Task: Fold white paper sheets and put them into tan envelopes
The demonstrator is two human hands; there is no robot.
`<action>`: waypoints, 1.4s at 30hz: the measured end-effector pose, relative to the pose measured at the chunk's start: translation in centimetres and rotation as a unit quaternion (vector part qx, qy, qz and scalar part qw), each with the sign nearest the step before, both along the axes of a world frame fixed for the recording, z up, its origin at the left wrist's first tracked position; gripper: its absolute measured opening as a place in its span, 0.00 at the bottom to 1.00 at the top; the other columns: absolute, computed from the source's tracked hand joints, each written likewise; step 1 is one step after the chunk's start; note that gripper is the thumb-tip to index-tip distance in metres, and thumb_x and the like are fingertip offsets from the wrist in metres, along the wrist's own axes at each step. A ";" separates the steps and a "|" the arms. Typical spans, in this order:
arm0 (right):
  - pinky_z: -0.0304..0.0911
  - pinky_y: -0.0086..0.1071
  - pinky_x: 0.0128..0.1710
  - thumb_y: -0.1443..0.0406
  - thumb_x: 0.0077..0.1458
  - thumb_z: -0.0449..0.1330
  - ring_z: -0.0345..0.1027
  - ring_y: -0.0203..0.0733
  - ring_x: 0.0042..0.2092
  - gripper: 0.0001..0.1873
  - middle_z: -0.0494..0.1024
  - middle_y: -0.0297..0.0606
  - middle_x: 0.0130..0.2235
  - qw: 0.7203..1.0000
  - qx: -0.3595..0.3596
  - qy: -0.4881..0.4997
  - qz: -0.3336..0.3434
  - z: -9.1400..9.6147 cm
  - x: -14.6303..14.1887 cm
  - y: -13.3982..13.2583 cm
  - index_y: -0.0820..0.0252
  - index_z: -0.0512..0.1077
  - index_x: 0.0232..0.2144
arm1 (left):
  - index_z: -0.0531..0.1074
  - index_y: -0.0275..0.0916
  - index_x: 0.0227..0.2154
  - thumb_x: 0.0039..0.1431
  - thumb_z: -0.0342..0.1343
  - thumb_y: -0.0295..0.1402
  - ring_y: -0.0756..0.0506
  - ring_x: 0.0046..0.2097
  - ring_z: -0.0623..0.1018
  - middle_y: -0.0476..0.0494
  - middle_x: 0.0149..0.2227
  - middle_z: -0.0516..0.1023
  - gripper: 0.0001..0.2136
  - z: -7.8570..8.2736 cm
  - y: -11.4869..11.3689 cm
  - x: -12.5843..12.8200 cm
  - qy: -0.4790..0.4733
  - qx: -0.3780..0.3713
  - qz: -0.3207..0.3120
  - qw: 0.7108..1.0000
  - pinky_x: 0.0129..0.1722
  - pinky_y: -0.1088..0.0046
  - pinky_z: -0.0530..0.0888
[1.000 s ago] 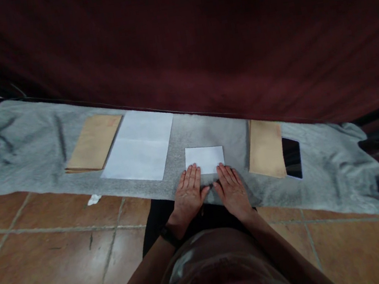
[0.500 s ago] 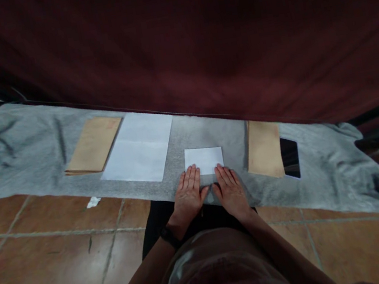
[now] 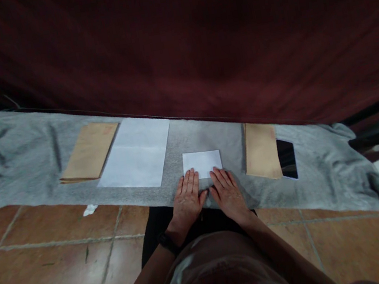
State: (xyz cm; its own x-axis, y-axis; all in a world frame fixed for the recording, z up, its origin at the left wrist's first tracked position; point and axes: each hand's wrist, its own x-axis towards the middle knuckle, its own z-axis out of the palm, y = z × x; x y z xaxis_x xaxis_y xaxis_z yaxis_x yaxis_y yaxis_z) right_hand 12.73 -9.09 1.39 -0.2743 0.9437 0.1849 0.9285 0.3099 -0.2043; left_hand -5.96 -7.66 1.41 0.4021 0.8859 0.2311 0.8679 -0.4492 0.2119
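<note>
A small white rectangle of paper (image 3: 202,160), apparently folded, lies on the grey cloth in front of me. My left hand (image 3: 186,198) rests flat with its fingertips on the paper's near left corner. On the near right part of the paper lie the fingertips of my right hand (image 3: 228,194), its fingers stretched out too. Both thumbs point inward and stay a little apart. To the left is a larger white sheet (image 3: 135,153) with a faint crease across it.
Brown envelopes (image 3: 89,151) lie left of the large sheet. Another brown envelope stack (image 3: 261,152) sits to the right, against a dark phone (image 3: 287,158). Grey cloth (image 3: 324,165) covers the narrow surface. A dark red curtain (image 3: 173,43) hangs behind. A white scrap (image 3: 90,209) is on the tiled floor.
The view has shifted slightly. My right hand has slid a little to the left along the paper's near edge; my left hand stays nearly in place.
</note>
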 end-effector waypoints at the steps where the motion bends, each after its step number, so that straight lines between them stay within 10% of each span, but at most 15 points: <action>1: 0.47 0.50 0.70 0.61 0.72 0.47 0.53 0.49 0.70 0.27 0.61 0.44 0.69 1.000 -0.001 0.001 0.001 0.0 0.0 0.0 0.64 0.58 0.68 | 0.53 0.28 0.70 0.71 0.45 0.41 0.37 0.72 0.55 0.29 0.70 0.57 0.31 0.0 0.0 0.0 0.000 0.000 -0.001 1.000 0.71 0.54 0.57; 42: 0.46 0.51 0.70 0.64 0.69 0.48 0.52 0.50 0.70 0.29 0.60 0.40 0.70 0.999 0.015 0.003 -0.030 -0.3 0.4 -0.5 0.60 0.57 0.70 | 0.60 0.36 0.68 0.72 0.42 0.35 0.41 0.73 0.53 0.42 0.71 0.59 0.24 0.7 1.9 4.0 -0.012 -0.040 -0.040 0.998 0.72 0.53 0.52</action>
State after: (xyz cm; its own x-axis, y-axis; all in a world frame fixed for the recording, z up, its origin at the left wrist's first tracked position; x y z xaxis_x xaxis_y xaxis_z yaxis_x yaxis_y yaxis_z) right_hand 13.12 -9.56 1.11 -0.2164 0.9522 0.2154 0.9445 0.2601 -0.2008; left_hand -1.99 -5.78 2.15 0.4676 0.8673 0.1708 0.8241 -0.4976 0.2706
